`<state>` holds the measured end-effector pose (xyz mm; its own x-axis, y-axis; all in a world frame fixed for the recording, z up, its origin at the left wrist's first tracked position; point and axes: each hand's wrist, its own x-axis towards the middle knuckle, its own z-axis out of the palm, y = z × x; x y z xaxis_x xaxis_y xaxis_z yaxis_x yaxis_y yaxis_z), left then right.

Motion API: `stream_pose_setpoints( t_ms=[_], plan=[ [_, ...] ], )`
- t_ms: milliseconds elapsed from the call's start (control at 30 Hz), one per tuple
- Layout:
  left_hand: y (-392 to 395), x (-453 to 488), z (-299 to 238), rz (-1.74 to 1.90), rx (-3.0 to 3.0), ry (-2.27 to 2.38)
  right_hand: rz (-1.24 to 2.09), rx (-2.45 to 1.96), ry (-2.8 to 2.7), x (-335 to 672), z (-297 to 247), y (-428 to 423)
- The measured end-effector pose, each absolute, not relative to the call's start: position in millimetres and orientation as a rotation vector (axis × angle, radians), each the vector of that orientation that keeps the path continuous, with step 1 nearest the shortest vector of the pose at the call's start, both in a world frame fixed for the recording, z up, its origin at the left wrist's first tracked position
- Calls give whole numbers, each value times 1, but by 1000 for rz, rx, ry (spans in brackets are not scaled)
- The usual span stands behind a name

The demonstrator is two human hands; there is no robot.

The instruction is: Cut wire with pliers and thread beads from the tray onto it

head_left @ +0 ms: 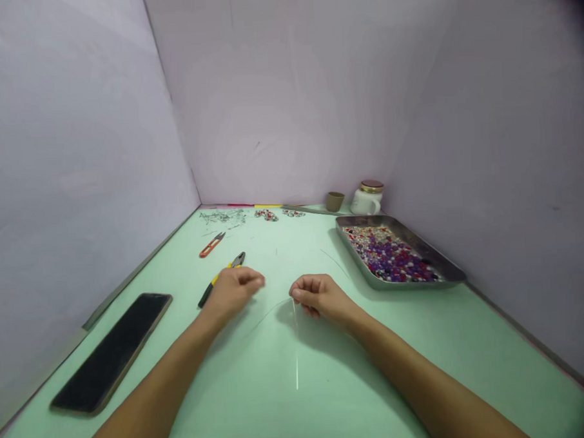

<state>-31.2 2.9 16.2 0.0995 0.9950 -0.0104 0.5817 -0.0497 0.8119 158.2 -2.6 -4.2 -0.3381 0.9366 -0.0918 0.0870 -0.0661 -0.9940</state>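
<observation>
My right hand pinches a thin, clear thread between thumb and forefinger. One strand hangs down from the fingertips, and another curves away to the left over the table. My left hand is a little way off to the left, its fingers curled together in a pinch and slightly blurred. Whether anything sits between those fingertips I cannot make out. Partly behind the left hand lie pliers with yellow and black handles, jaws pointing away from me.
A metal tray of mixed beads stands at the right. Orange thread snips, wire scraps and beaded pieces lie farther back. A phone is at the left. A brown cup and white jar stand at the back.
</observation>
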Motion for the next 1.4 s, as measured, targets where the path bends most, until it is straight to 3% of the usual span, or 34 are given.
stream_pose_setpoints(
  t_ms=[167, 700, 1400],
  plan=[
    [-12, -14, 7, 606, 1425, 1206, 1393, -1122, -1585, 148, -5, -9],
    [-11, -9, 0, 689, 1268, 1139, 1088, -1180, -1779, 151, -9, -6],
    [-8, -13, 2, 729, 1566, 1136, 1380, -1141, -1659, 148, -2, -11]
  ],
)
